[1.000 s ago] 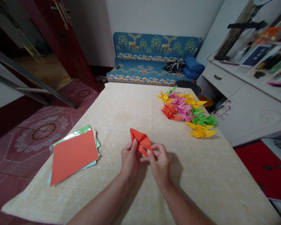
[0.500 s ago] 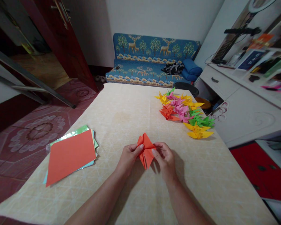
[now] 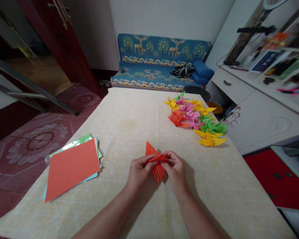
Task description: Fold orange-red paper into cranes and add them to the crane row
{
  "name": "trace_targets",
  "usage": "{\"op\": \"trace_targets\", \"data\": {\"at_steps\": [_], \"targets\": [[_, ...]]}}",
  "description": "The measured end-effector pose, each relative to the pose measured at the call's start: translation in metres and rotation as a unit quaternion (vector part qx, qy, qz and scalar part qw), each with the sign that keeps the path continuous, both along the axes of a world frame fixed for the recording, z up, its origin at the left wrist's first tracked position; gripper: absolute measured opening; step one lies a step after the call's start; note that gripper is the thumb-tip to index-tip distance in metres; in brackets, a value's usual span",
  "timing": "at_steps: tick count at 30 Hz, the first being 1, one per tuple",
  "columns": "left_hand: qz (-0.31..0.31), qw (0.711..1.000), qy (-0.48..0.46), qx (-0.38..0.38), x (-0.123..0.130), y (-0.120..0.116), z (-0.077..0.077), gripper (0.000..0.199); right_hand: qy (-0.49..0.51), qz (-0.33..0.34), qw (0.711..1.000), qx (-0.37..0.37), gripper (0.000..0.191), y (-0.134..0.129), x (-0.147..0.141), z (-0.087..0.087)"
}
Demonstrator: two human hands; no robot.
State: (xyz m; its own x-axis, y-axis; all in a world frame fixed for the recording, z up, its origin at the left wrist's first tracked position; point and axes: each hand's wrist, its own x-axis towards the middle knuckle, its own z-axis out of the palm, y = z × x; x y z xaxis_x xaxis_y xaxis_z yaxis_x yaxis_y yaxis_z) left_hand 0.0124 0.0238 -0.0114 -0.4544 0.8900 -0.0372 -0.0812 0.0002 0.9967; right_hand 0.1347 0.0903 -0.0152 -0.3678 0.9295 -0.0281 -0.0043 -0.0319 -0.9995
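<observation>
A partly folded piece of orange-red origami paper (image 3: 152,150) is held just above the table, between both hands. My left hand (image 3: 140,169) pinches its left side, thumb in front and fingers behind. On the other side, my right hand (image 3: 174,167) pinches the right edge with thumb and bent fingers. An upper flap is bent down toward me across the middle, one pointed corner rises behind it, and a split point hangs below. The fingertips behind the paper are partly hidden.
On the left of the cream-covered table (image 3: 129,109) lies a stack of coloured paper sheets (image 3: 72,169), orange-red on top. Several folded paper cranes (image 3: 191,114) in yellow, pink, green and red cluster at the far right. Beyond stand a blue patterned sofa (image 3: 149,68) and a white cabinet (image 3: 269,113).
The top flap of the orange-red paper has been folded down toward me between the two hands. Both hands have drawn slightly closer together. The view has shifted a little.
</observation>
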Motion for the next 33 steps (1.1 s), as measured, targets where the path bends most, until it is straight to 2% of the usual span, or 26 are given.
{"op": "trace_targets", "data": {"at_steps": [3,7,12,16,19,22,26,33], "targets": [[0.002,1.0,0.005,0.003,0.003,-0.002,0.003,0.023,0.036,-0.006,0.999,-0.024,0.014,-0.001,0.0,0.002],[0.009,1.0,-0.002,0.007,0.005,-0.003,0.006,0.022,0.051,-0.03,0.998,-0.019,0.013,-0.004,-0.002,0.001],[0.003,1.0,-0.02,-0.009,0.003,-0.001,0.007,0.022,0.02,-0.037,0.998,0.043,0.011,-0.007,-0.002,0.002],[0.0,0.997,-0.074,-0.02,0.0,0.003,0.004,0.023,-0.019,-0.055,0.995,0.076,0.008,-0.007,-0.002,0.002],[-0.028,0.995,-0.094,-0.015,-0.001,0.004,-0.001,0.022,-0.064,-0.08,0.986,0.135,0.005,-0.007,-0.002,-0.002],[-0.045,0.996,-0.072,-0.008,-0.001,0.003,-0.003,0.017,-0.107,-0.092,0.969,0.202,0.006,-0.009,-0.001,-0.005],[-0.021,0.998,-0.064,-0.008,0.0,0.003,0.0,0.016,-0.127,-0.07,0.96,0.242,0.004,-0.01,0.0,-0.003],[0.011,0.997,-0.069,-0.021,-0.002,0.004,0.003,0.02,-0.092,-0.049,0.951,0.29,0.003,-0.007,0.002,0.003]]}}
